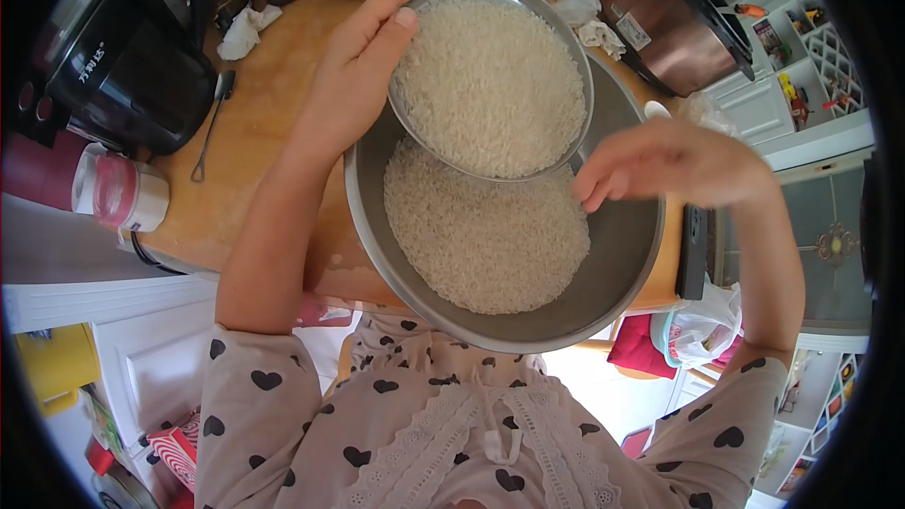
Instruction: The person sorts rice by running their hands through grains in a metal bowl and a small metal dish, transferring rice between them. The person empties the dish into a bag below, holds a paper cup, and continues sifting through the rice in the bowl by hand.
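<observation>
My left hand [368,66] grips the left rim of a round metal dish [589,85] heaped with white rice [495,85], thumb on top. The dish is held over a large steel basin [622,254], covering its far part. More rice [485,231] lies in a pile on the basin's bottom. My right hand [660,165] hovers over the basin's right side, near the dish's lower right edge. Its fingers are curled together and slightly blurred; whether something small is between them I cannot make out.
The basin stands at the front edge of a wooden table [264,123]. To the left are a black kettle [141,57], a small spoon [212,127] and a lidded jar [127,188]. A brown cooker [669,24] is back right; a dark phone-like object [693,250] lies right.
</observation>
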Action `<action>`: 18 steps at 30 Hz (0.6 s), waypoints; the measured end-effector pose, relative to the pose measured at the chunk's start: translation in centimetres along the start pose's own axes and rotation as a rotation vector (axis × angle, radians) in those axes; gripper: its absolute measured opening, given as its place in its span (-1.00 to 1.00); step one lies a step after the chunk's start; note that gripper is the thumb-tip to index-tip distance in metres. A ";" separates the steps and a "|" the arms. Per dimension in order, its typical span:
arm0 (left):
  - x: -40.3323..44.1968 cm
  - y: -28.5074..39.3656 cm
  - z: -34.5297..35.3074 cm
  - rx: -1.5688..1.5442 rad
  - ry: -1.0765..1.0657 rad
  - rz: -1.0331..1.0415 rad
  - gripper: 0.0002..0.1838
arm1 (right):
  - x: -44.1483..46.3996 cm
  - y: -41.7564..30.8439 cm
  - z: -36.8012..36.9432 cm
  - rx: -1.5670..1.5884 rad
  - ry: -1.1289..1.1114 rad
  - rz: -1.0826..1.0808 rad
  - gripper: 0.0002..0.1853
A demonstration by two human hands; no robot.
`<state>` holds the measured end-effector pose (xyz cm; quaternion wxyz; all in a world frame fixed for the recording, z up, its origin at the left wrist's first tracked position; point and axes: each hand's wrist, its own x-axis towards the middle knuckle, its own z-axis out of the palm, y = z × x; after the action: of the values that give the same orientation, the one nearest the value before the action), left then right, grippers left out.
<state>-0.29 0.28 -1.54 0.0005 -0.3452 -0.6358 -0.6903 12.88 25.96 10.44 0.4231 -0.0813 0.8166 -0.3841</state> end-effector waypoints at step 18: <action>-0.1 1.1 0.3 0.017 0.006 -0.070 -0.60 | 5.4 0.2 8.9 -0.266 0.001 -0.216 -0.51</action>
<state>0.46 0.25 -0.62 -0.0190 -0.3207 -0.6534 -0.6855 16.29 18.66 3.82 0.3645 -0.2236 0.8469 -0.3160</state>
